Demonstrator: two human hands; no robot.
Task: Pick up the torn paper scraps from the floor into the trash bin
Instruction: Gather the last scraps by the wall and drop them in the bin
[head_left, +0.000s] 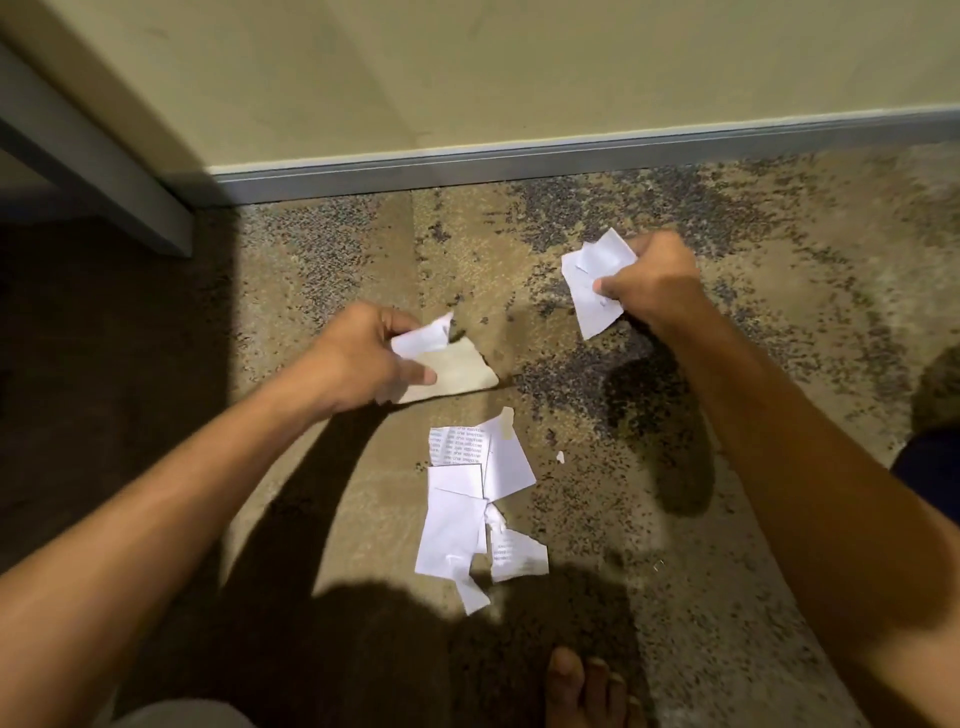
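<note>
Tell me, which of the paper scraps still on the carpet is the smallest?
The tiny white fleck, lying alone on the carpet just right of the main pile. The other scraps there are far larger and overlap one another; this one touches none.

A pile of torn white paper scraps (478, 509) lies on the speckled carpet floor (727, 467), between the two arms. The left hand (363, 358) holds scraps just behind the pile, and the right hand (649, 280) holds more further back to the right, near the wall's grey baseboard strip (519, 166).

Mottled tan-and-grey carpet (727, 218) meets a pale yellowish wall (467, 67) along a grey baseboard (519, 161); deep shadow lies at left.
</note>
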